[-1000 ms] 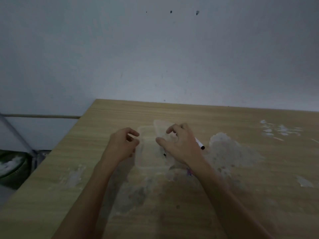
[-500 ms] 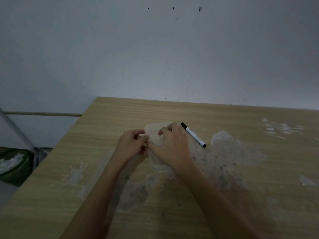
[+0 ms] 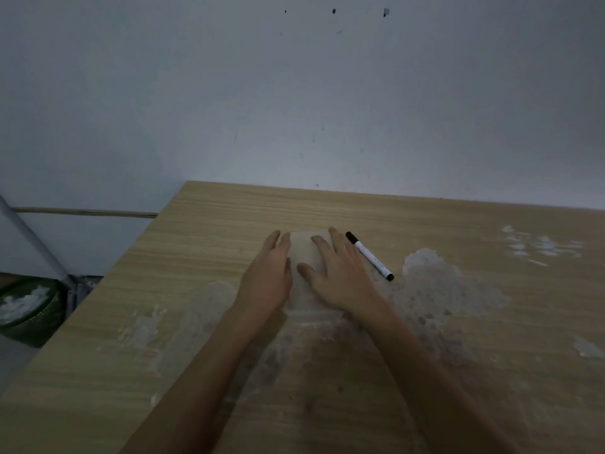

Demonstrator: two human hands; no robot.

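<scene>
A clear, folded plastic bag [image 3: 304, 257] lies flat on the wooden table [image 3: 229, 217], hard to make out against the wood. My left hand [image 3: 268, 276] presses its left edge with straight fingers. My right hand [image 3: 337, 273] lies flat on its right part, fingers spread and thumb pointing left. A white marker with a black cap [image 3: 369, 255] lies on the table just right of my right hand, apart from it.
The table top has worn, pale patches [image 3: 448, 283] right of and below my hands. Its left edge drops to the floor, where a dark green bin [image 3: 29, 306] with white contents stands. A grey wall rises behind the table's far edge.
Both hands went from curled fingers handling the bag to flat palms pressing it down. The bag has been folded smaller. The marker, earlier partly under my right hand, now lies uncovered.
</scene>
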